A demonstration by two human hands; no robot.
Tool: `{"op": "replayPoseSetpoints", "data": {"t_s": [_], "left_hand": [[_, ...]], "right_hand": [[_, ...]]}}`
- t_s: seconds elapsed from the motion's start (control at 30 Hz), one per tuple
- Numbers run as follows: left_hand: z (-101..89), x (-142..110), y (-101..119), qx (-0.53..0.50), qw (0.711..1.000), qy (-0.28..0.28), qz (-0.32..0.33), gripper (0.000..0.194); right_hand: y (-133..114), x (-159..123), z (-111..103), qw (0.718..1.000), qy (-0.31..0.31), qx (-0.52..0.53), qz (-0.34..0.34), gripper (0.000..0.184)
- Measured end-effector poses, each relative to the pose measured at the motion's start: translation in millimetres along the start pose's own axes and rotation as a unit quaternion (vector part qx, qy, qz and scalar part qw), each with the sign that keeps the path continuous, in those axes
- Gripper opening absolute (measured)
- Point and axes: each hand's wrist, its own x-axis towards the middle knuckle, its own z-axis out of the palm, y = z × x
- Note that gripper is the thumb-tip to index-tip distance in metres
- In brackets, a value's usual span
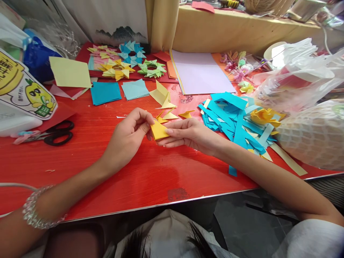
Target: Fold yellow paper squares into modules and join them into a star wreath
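As left hand point(131, 130) curls, right hand point(189, 134) pinches yellow paper point(159, 131).

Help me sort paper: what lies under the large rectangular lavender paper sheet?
Yellow paper edges line the left of the lavender sheet; orange paper emerges on both sides. What lies beneath the middle is covered.
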Motion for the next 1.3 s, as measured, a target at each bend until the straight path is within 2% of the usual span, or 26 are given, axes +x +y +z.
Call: {"op": "replayPoseSetpoints", "data": {"t_s": [0.23,0.33,0.5,0.63,0.77,0.83,0.93,1.07,1.2,1.3], "left_hand": [[1.1,0.1,0.0,-0.024,1.0,-0.004,0.002,0.009],[1.8,0.5,0.1,-0.04,0.999,-0.005,0.002,0.002],[3.3,0.9,-1.1,-0.09,0.996,0.0,-0.009,0.018],[1.1,-2.9,2.0,-0.013,1.0,-0.012,0.021,0.012],[-1.3,-7.2,6.3,0.126,0.987,-0.028,0.098,0.011],[-0.7,-8.1,6.6,0.127,0.986,-0.029,0.105,0.017],[1.2,-7.9,5.0,0.078,0.995,-0.014,0.062,0.03],[0.6,-6.9,3.4,0.078,0.996,-0.013,0.044,0.02],[-2.2,-6.9,3.6,0.14,0.986,-0.021,0.085,0.019],[-1.7,-7.3,3.3,0.128,0.988,-0.017,0.082,0.025]], "right_hand": [[-2.2,-1.5,6.4,0.997,0.034,-0.069,0.001,0.01],[-1.2,-1.3,8.2,0.994,0.038,-0.103,-0.004,0.008],[3.5,-2.3,8.5,0.987,0.061,-0.122,-0.085,0.015],[5.7,-5.0,11.2,0.977,0.043,-0.189,-0.091,0.021],[5.2,-7.1,12.6,0.946,0.087,-0.263,-0.17,0.023],[5.0,-7.2,12.1,0.945,0.092,-0.247,-0.192,0.024],[6.1,-6.1,10.8,0.957,0.099,-0.199,-0.186,0.024],[7.8,-4.2,9.5,0.967,0.102,-0.158,-0.172,0.022],[8.1,-5.0,10.6,0.955,0.104,-0.199,-0.194,0.023],[9.6,-5.9,12.4,0.943,0.12,-0.218,-0.22,0.021]]}}
